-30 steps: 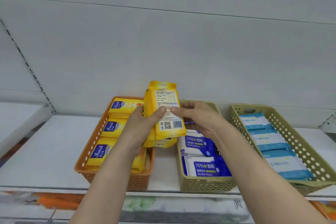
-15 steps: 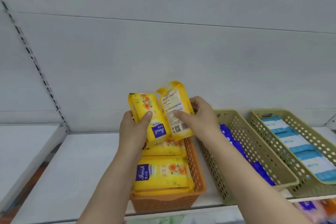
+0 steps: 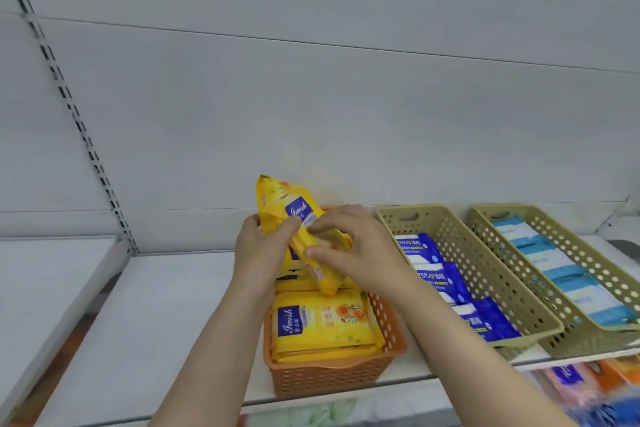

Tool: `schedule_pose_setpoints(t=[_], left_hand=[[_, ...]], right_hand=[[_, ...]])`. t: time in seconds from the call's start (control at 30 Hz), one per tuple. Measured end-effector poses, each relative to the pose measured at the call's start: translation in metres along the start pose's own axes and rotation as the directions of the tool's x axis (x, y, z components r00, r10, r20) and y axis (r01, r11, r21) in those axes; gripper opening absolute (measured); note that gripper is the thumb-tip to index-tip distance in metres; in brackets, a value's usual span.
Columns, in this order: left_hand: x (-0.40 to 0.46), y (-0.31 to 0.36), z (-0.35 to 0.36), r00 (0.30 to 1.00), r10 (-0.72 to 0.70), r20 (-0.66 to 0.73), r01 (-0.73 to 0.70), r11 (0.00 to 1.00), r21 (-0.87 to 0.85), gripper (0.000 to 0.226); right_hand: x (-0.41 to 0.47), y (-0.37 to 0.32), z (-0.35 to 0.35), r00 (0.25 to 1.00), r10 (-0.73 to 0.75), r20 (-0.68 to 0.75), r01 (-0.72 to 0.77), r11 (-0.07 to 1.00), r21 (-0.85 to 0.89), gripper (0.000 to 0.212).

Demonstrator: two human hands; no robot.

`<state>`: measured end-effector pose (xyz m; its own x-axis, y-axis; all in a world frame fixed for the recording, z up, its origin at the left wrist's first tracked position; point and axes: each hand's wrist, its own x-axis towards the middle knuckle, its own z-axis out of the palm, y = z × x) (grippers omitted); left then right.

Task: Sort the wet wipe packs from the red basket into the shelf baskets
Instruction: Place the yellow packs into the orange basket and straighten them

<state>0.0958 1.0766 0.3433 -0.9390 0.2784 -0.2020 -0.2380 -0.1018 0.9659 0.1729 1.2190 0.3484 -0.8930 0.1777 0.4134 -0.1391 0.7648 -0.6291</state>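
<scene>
Head view: both hands grip yellow packs apparently labelled "Fresh".

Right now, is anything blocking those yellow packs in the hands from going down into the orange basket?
Nothing visible blocks them. The left hand and right hand hold the yellow packs right above the orange basket. Other yellow packs already lie inside, with room on top.

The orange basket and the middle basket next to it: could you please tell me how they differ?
The orange basket holds yellow packs; the middle basket holds dark blue packs. The orange basket is orange with small square holes; the middle basket is olive with round holes. Both hands work above the orange basket, none above the middle one. Both sit on the white shelf.
</scene>
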Motion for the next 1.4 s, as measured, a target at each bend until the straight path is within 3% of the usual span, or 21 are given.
schedule_pose_setpoints(t=[0.07,0.13,0.17,0.3,0.37,0.47,0.6,0.73,0.93,1.13,1.27,1.3,1.37,1.4], left_hand=[[-0.003,0.0,0.001,1.0,-0.008,0.019,0.009,1.0,-0.006,0.041],[-0.006,0.004,0.0,0.998,-0.012,0.054,0.014,1.0,-0.025,0.042],[-0.007,0.007,-0.001,0.998,-0.008,0.063,0.011,0.999,-0.038,0.044],[-0.012,0.011,-0.004,0.998,0.023,0.057,-0.017,0.995,-0.098,0.054],[-0.015,0.007,-0.006,0.999,0.012,0.031,-0.008,0.993,-0.118,0.052],[-0.011,0.003,-0.02,0.99,0.037,-0.134,-0.053,0.991,-0.122,0.046],[0.001,0.006,-0.051,0.95,0.035,-0.312,-0.1,0.976,-0.194,0.043],[0.001,0.008,-0.062,0.964,0.042,-0.261,-0.099,0.973,-0.209,0.041],[-0.007,0.004,-0.069,0.982,0.073,-0.173,-0.103,0.98,-0.17,0.033],[-0.008,0.003,-0.077,0.979,0.078,-0.186,-0.105,0.984,-0.142,0.042],[-0.01,0.002,-0.072,0.988,0.038,-0.147,-0.051,0.995,-0.082,0.037],[-0.012,0.002,-0.071,0.994,0.027,-0.106,-0.034,0.997,-0.062,0.033],[-0.015,0.004,-0.068,1.0,0.009,-0.016,-0.009,1.0,-0.007,0.03],[-0.017,0.007,-0.067,1.0,0.004,0.021,-0.005,1.0,0.02,0.03]], right_hand=[[0.004,0.001,-0.004,0.993,0.116,0.014,-0.117,0.988,0.106,0.048],[0.009,-0.001,-0.011,0.95,0.285,0.127,-0.307,0.925,0.222,0.068],[0.011,-0.002,-0.013,0.923,0.332,0.193,-0.376,0.886,0.272,0.068],[0.014,-0.007,-0.015,0.875,0.39,0.286,-0.479,0.781,0.401,0.033],[0.018,-0.003,-0.019,0.868,0.437,0.238,-0.497,0.736,0.461,0.035],[0.026,0.006,-0.039,0.876,0.463,0.137,-0.462,0.722,0.515,0.031],[0.033,0.02,-0.059,0.871,0.393,0.293,-0.482,0.797,0.365,0.024],[0.048,0.027,-0.045,0.815,0.378,0.44,-0.473,0.872,0.126,0.033],[0.057,0.023,-0.009,0.752,0.307,0.583,-0.259,0.951,-0.168,0.035],[0.045,0.022,0.013,0.882,0.17,0.44,-0.068,0.969,-0.239,0.043],[0.033,0.022,0.016,0.94,0.103,0.326,-0.005,0.958,-0.286,0.03],[0.032,0.02,0.013,0.974,0.075,0.216,-0.021,0.97,-0.242,0.025],[0.032,0.011,0.001,0.995,0.102,0.004,-0.102,0.995,0.003,0.014],[0.033,0.007,-0.005,0.99,0.139,-0.017,-0.136,0.981,0.139,0.013]])
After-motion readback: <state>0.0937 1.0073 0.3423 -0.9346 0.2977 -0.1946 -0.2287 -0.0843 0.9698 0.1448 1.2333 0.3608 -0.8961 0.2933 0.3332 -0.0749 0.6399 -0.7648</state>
